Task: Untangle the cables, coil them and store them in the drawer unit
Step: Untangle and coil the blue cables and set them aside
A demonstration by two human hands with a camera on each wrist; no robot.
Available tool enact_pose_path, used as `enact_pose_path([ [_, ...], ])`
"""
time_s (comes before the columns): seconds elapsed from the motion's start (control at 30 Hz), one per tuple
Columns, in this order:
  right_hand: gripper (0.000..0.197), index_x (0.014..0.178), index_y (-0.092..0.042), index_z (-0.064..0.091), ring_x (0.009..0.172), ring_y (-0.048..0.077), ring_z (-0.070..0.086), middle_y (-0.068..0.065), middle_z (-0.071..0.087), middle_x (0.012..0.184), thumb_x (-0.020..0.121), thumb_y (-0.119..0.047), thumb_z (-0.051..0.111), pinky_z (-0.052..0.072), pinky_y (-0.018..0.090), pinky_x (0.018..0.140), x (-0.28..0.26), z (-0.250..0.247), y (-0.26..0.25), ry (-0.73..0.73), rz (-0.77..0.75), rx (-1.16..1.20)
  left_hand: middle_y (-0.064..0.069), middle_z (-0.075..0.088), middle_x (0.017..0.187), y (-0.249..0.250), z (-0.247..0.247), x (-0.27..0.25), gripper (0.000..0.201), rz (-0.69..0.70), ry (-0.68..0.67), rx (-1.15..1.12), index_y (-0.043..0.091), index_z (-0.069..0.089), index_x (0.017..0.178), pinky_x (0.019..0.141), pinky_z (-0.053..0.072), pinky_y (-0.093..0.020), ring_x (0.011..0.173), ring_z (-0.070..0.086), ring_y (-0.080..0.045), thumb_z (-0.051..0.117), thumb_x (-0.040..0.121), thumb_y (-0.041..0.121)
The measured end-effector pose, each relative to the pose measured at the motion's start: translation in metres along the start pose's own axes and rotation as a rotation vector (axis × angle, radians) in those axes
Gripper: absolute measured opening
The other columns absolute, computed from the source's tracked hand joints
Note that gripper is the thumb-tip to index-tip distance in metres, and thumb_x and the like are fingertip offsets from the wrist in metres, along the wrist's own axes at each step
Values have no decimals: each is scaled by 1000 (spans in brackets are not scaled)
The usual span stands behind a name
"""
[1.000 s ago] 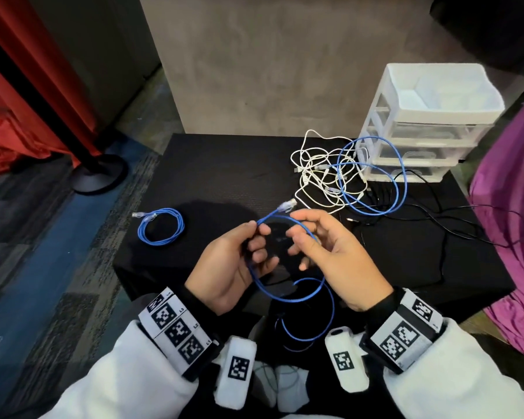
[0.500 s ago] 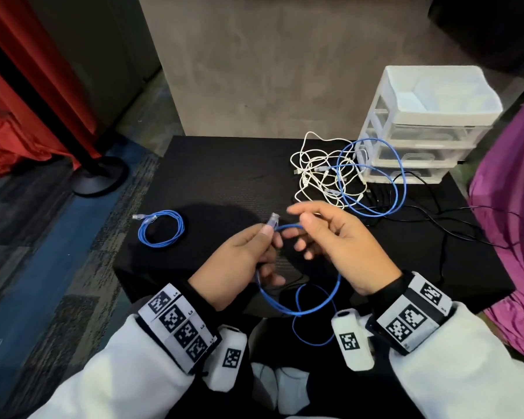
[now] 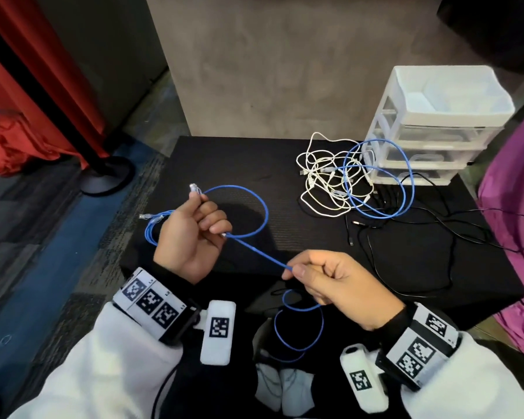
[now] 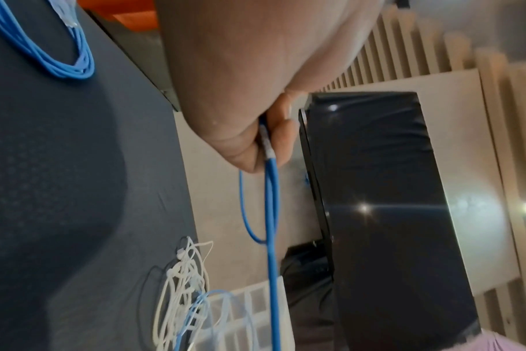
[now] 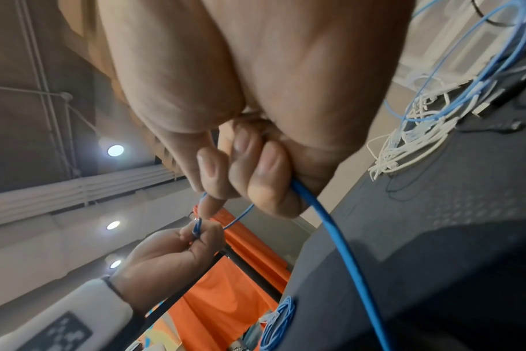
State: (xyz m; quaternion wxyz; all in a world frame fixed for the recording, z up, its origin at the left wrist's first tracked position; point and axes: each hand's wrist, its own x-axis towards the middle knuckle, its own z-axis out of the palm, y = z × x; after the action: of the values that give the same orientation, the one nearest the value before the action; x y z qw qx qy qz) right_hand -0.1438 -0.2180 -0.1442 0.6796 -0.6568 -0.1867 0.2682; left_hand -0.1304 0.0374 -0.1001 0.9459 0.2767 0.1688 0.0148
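My left hand (image 3: 200,228) grips a blue network cable (image 3: 254,252) just below its clear plug (image 3: 194,188) and pins one loop (image 3: 254,201) of it. From there the cable runs taut to my right hand (image 3: 312,276), which pinches it (image 5: 316,204); the slack hangs in loops (image 3: 300,328) below. In the left wrist view the blue cable (image 4: 270,213) leaves my left fingers (image 4: 276,142). A coiled blue cable (image 3: 152,228) lies on the black table (image 3: 239,158) behind my left hand. A tangle of white cable (image 3: 324,182), blue cable (image 3: 406,182) and black cable (image 3: 436,252) lies before the white drawer unit (image 3: 436,128).
The drawer unit stands at the table's back right corner, drawers closed. A black stand base (image 3: 106,176) and red fabric (image 3: 9,146) are on the floor at left. Purple cloth (image 3: 515,207) hangs at the right edge. A grey wall (image 3: 285,71) rises behind the table.
My hands have drawn apart: the left moved left and up with the plug end and one loop, the right came down and toward me, pulling the cable taut between them.
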Motion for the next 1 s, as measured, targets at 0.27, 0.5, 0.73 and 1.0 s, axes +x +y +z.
enact_pose_path([
  [0.27,19,101,-12,73,57,12,37,0,43,62,102,-27,60,32,26,57,-11,-18,-7,-16,-23,-180,11,25,60,28,-7,1,33,91,14,-59,20,50,77,42,26,-17,46,24,-5,43,109,27],
  [0.5,78,152,-43,42,61,18,49,-1,58,81,88,-28,83,49,34,72,12,4,-23,88,-231,-466,10,26,59,-14,11,-15,32,-52,-27,-26,19,51,80,47,33,-17,47,27,-5,41,109,30],
  [0.73,11,101,-17,78,88,9,69,-8,73,92,99,-24,70,53,32,82,21,5,-43,315,-509,-716,3,48,60,-32,9,-24,38,-261,99,466,22,55,72,66,54,-32,53,54,-12,52,102,44],
  [1.0,24,87,-19,74,57,2,48,-14,61,65,106,-19,58,37,16,61,14,-18,-60,218,-234,-536,-12,68,91,-41,-5,-33,54,98,-171,952,10,69,97,80,52,-41,84,62,-24,47,101,59],
])
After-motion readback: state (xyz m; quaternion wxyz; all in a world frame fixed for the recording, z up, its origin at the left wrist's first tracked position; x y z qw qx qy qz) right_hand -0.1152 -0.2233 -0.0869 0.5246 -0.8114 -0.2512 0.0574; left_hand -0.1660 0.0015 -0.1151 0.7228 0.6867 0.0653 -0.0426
